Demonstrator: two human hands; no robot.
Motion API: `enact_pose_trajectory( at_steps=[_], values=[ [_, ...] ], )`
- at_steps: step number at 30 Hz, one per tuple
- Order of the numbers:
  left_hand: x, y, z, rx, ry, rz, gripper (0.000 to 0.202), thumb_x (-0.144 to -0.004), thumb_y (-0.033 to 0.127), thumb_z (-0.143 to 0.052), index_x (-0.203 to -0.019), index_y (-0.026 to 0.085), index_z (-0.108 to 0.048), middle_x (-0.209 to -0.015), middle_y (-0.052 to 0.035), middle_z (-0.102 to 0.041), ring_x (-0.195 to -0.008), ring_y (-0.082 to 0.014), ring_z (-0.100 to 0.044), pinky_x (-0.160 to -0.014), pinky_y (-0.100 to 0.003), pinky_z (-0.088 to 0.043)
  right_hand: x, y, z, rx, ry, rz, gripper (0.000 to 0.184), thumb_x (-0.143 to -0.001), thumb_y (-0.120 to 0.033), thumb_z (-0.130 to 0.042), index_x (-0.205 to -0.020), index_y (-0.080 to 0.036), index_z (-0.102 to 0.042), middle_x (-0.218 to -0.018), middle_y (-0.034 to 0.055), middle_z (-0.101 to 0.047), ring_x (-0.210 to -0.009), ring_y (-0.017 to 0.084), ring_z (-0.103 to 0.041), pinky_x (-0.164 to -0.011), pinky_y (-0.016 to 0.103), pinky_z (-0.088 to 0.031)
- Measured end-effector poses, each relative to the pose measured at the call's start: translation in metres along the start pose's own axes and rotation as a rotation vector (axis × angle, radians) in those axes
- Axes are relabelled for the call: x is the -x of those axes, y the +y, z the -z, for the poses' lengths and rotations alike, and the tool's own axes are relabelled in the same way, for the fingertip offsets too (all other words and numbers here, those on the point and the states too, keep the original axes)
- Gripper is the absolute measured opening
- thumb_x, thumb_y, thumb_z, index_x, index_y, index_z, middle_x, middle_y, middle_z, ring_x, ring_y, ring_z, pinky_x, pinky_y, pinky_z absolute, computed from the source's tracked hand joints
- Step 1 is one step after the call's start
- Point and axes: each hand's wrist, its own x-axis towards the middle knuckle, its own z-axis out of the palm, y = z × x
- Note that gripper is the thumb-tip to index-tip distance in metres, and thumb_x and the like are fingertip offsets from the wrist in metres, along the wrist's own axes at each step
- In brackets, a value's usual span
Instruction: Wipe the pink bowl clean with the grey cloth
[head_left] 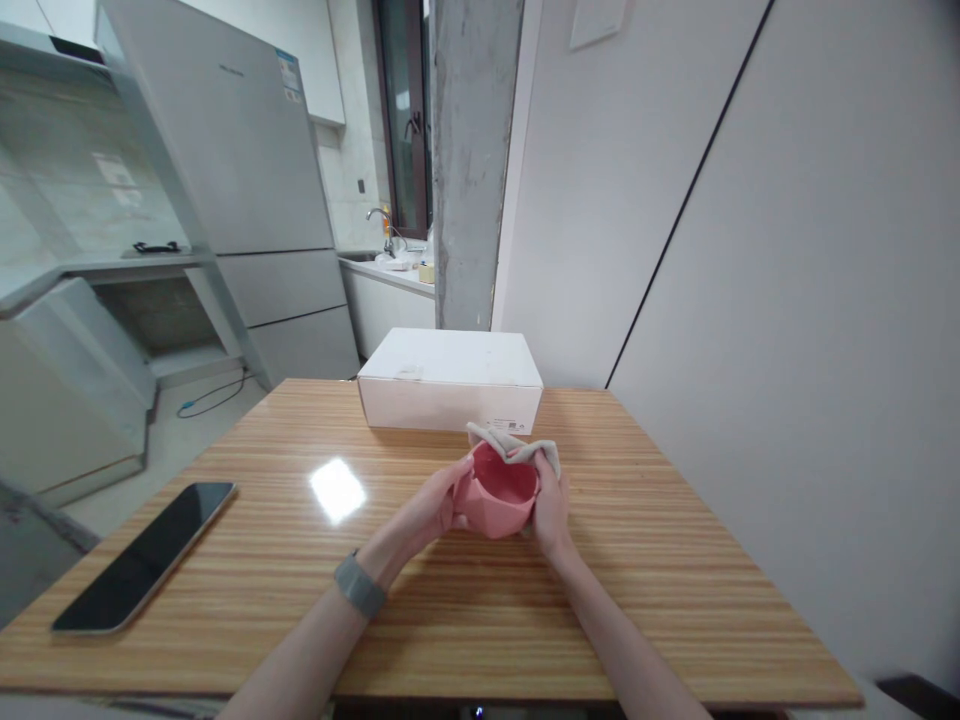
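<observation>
A pink faceted bowl point(493, 508) is held over the middle of the table, tilted so that its hollow inside faces me. My left hand point(441, 497) is closed on the bowl's left side. Against the right side, my right hand point(551, 503) grips a light grey cloth point(504, 441), which drapes over the bowl's far rim. Part of the cloth also shows below the right fingers. The right fingertips are partly hidden behind the cloth and bowl.
A white box point(450, 402) stands at the back of the wood-grain table point(645, 580). On the left lies a black phone point(146, 560). A grey pillar point(476, 165) and a wall point(750, 300) rise beyond the table, with a fridge point(225, 150) at the left.
</observation>
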Motion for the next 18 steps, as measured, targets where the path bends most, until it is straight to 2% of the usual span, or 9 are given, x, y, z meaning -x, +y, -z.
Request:
enact_pose_trajectory(
  at_steps=[3, 6, 9, 12, 15, 18],
  values=[
    [-0.001, 0.001, 0.006, -0.025, 0.06, -0.006, 0.04, -0.08, 0.044, -0.059, -0.108, 0.017, -0.063, -0.087, -0.0074, -0.072, -0.074, -0.0187, -0.068, -0.053, -0.025, -0.054, 0.002, 0.002, -0.005, -0.086, -0.043, -0.001, 0.031, -0.082, -0.047, -0.051, -0.073, -0.022, -0.068, -0.086, 0.0005, -0.071, -0.091, 0.022, -0.062, -0.091, 0.035, -0.041],
    [-0.003, 0.002, 0.009, -0.026, 0.13, -0.039, 0.035, -0.078, 0.043, -0.061, -0.099, 0.015, -0.064, -0.083, -0.0071, -0.071, -0.071, -0.0198, -0.068, -0.056, -0.029, -0.056, 0.008, 0.006, -0.013, -0.129, -0.051, 0.008, 0.029, -0.083, -0.046, -0.051, -0.085, -0.023, -0.068, -0.098, 0.0019, -0.07, -0.101, 0.023, -0.06, -0.096, 0.037, -0.039],
    [-0.006, -0.001, 0.006, 0.06, 0.184, -0.136, 0.03, -0.076, 0.037, -0.065, -0.094, 0.013, -0.061, -0.084, -0.0087, -0.071, -0.075, -0.0207, -0.068, -0.066, -0.032, -0.056, 0.017, 0.011, -0.019, -0.087, -0.019, 0.083, 0.03, -0.085, -0.044, -0.05, -0.1, -0.024, -0.066, -0.113, 0.0034, -0.064, -0.112, 0.021, -0.053, -0.103, 0.037, -0.033],
    [-0.009, -0.009, -0.004, 0.168, 0.177, -0.285, 0.031, -0.07, 0.026, -0.073, -0.094, 0.015, -0.056, -0.093, -0.0086, -0.07, -0.087, -0.021, -0.068, -0.081, -0.034, -0.053, 0.021, 0.016, -0.022, -0.005, 0.021, 0.14, 0.03, -0.085, -0.042, -0.05, -0.107, -0.025, -0.063, -0.126, 0.0037, -0.057, -0.12, 0.02, -0.047, -0.107, 0.038, -0.028],
    [-0.009, -0.016, -0.011, 0.171, 0.121, -0.316, 0.038, -0.067, 0.019, -0.076, -0.097, 0.017, -0.053, -0.106, -0.0095, -0.068, -0.096, -0.0212, -0.066, -0.09, -0.036, -0.049, 0.017, 0.022, -0.019, 0.034, 0.077, 0.148, 0.027, -0.086, -0.042, -0.049, -0.099, -0.024, -0.065, -0.122, 0.0036, -0.059, -0.118, 0.021, -0.048, -0.105, 0.038, -0.029],
    [-0.008, -0.015, -0.01, 0.13, 0.091, -0.209, 0.035, -0.076, 0.03, -0.068, -0.106, 0.017, -0.055, -0.115, -0.0118, -0.064, -0.1, -0.0222, -0.065, -0.086, -0.035, -0.051, 0.007, 0.021, -0.011, 0.036, 0.103, 0.117, 0.028, -0.086, -0.044, -0.047, -0.09, -0.023, -0.066, -0.108, 0.0032, -0.066, -0.11, 0.022, -0.053, -0.102, 0.038, -0.032]
  ],
)
